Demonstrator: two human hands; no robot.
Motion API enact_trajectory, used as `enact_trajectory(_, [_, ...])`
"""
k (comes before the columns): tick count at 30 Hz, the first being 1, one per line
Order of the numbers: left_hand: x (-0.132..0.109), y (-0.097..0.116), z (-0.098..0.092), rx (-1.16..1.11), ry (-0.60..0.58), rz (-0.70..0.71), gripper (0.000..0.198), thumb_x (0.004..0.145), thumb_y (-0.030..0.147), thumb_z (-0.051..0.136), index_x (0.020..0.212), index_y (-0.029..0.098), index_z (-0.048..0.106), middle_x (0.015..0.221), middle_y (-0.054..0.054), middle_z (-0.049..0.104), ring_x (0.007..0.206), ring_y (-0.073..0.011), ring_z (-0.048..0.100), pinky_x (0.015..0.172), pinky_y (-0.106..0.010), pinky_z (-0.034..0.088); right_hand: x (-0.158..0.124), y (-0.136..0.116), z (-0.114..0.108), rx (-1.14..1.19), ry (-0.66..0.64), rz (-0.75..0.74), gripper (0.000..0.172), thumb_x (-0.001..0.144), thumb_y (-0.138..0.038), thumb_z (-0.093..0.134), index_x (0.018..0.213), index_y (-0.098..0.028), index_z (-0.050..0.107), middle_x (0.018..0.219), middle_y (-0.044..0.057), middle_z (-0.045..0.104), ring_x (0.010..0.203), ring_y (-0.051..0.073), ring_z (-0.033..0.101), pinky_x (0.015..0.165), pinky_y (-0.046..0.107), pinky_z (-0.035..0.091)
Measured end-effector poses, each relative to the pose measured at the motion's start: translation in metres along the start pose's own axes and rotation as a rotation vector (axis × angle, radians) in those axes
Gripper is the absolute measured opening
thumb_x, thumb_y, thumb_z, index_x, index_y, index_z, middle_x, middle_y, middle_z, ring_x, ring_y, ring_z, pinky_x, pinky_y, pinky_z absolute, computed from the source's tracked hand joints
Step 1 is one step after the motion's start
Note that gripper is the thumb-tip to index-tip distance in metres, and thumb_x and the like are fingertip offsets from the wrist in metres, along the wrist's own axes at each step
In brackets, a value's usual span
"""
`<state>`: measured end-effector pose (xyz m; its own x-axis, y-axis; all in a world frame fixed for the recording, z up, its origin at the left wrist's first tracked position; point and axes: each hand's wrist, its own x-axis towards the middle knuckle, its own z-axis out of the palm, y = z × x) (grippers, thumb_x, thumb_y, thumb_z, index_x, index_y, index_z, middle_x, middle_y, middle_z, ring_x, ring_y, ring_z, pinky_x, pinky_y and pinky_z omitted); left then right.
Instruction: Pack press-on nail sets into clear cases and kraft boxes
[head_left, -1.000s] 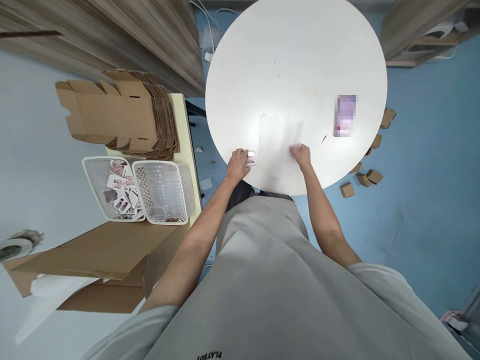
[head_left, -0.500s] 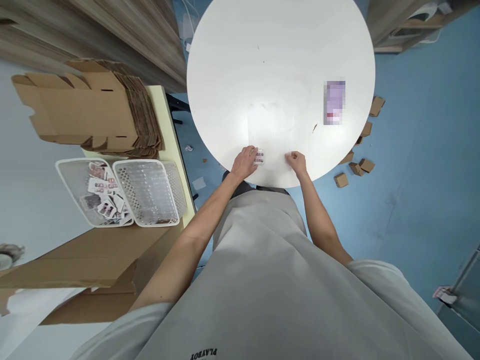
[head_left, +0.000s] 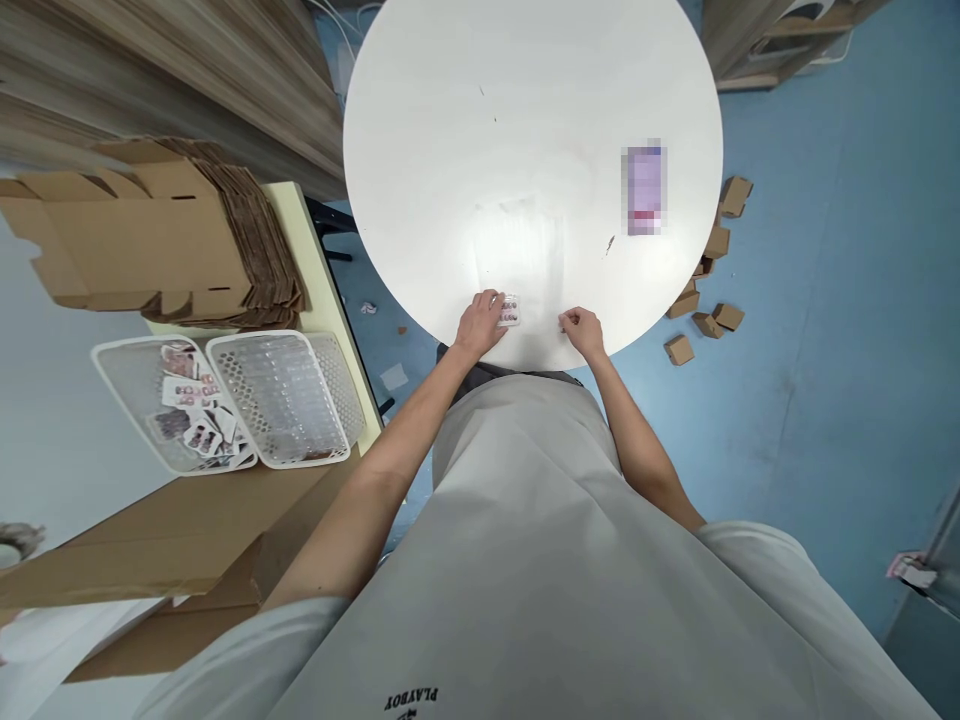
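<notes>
Near the front edge of the round white table (head_left: pixel 420 200), my left hand (head_left: pixel 480 327) grips a small clear pack (head_left: pixel 510 310) by its left side. Small dark reddish pieces show in rows inside the pack, and my fingers cover part of it. To the right and apart from the pack, my right hand (head_left: pixel 583 331) is closed in a pinch just at the tabletop. Whatever lies between those fingertips, if anything, is too small to make out.
A blurred purple item (head_left: pixel 645 190) lies at the table's right. On the left side table stand flattened cardboard boxes (head_left: pixel 142 235), a white basket of printed cards (head_left: pixel 199 400) and a basket of clear packs (head_left: pixel 285 400). Small brown boxes (head_left: pixel 679 350) lie on the floor.
The camera view has shifted a little, so the table appears farther left. Both hands keep nearly the same pose, the left still on the pack and the right still pinched.
</notes>
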<state>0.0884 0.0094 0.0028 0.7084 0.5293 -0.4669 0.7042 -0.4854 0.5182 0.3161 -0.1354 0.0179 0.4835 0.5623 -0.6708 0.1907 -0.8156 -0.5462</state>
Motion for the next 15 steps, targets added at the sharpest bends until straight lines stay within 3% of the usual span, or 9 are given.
enact_trajectory(7, [-0.003,0.003,0.003,-0.132,0.069,-0.023,0.084,0.089,0.025,0.078,0.167,0.017,0.048,0.171,-0.022,0.050,0.157,-0.0434,0.047,0.128,-0.060,0.049,-0.017,-0.043,0.017,-0.168,-0.097,-0.225,0.014,0.102,-0.033,0.062,0.097,-0.025,0.072,0.102,0.006,0.083,0.096,0.025,0.075,0.089,0.037,0.057])
enact_trajectory(10, [-0.011,0.007,0.001,-0.253,0.175,-0.092,0.068,0.098,0.028,0.070,0.163,0.017,0.054,0.171,-0.020,0.052,0.159,-0.0383,0.048,0.131,-0.054,0.046,-0.016,-0.059,0.036,-0.223,-0.175,-0.298,0.014,0.105,-0.033,0.063,0.100,-0.025,0.073,0.102,0.006,0.083,0.095,0.025,0.074,0.088,0.036,0.056])
enact_trajectory(13, [-0.018,0.009,0.001,-0.483,0.280,-0.242,0.040,0.110,0.039,0.056,0.140,0.018,0.073,0.150,-0.018,0.070,0.138,-0.0320,0.068,0.122,-0.046,0.053,-0.011,-0.072,0.058,-0.301,-0.258,-0.351,0.015,0.107,-0.030,0.062,0.101,-0.024,0.074,0.102,0.007,0.083,0.094,0.027,0.074,0.088,0.036,0.055])
enact_trajectory(15, [-0.020,0.008,0.005,-0.694,0.281,-0.369,0.039,0.110,0.049,0.059,0.121,0.018,0.079,0.130,-0.016,0.080,0.118,-0.0290,0.076,0.111,-0.043,0.059,-0.007,-0.078,0.072,-0.350,-0.293,-0.376,0.017,0.108,-0.030,0.061,0.101,-0.023,0.075,0.103,0.008,0.084,0.095,0.029,0.075,0.089,0.037,0.055])
